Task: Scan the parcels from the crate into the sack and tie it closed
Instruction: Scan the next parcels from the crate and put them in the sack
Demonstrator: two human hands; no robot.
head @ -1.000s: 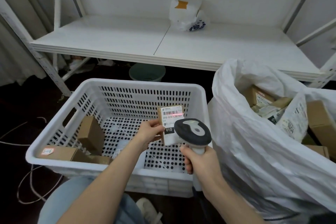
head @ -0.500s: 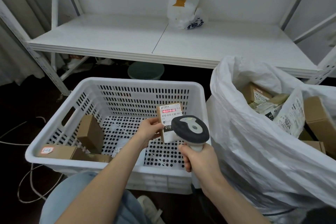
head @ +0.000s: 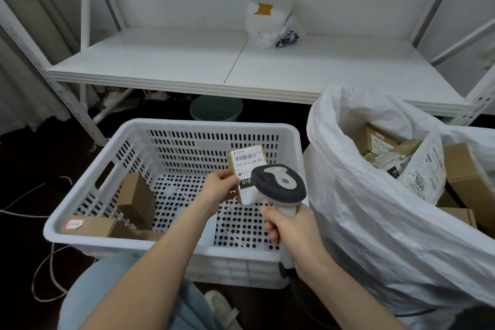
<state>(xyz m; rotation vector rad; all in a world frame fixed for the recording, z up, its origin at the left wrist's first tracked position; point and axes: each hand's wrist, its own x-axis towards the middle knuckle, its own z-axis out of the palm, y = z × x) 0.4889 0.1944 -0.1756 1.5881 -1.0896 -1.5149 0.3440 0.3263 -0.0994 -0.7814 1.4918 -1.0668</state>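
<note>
My left hand (head: pixel 219 187) pinches a small brown parcel (head: pixel 247 162) upright above the white perforated crate (head: pixel 171 128), its white barcode label facing me. My right hand (head: pixel 292 225) grips the handle of a grey and white barcode scanner (head: pixel 278 185), whose head covers the parcel's lower right corner. Inside the crate, a brown box (head: pixel 136 199) leans at the left and a flat box (head: pixel 91 226) with a pink sticker lies along the near-left wall. The open white sack (head: pixel 375 211) stands right of the crate and holds several boxes and labelled mailers.
A white metal shelf (head: pixel 187 64) spans the back, with a white plastic bag (head: pixel 270 24) on it. A green basin (head: pixel 215 110) sits under the shelf behind the crate. White cords (head: pixel 16 213) lie on the dark floor at the left. My knee in blue jeans (head: pixel 107 284) is below the crate.
The red scan line seen across the barcode in the earlier frames is gone. Parcel and scanner stay almost in the same place.
</note>
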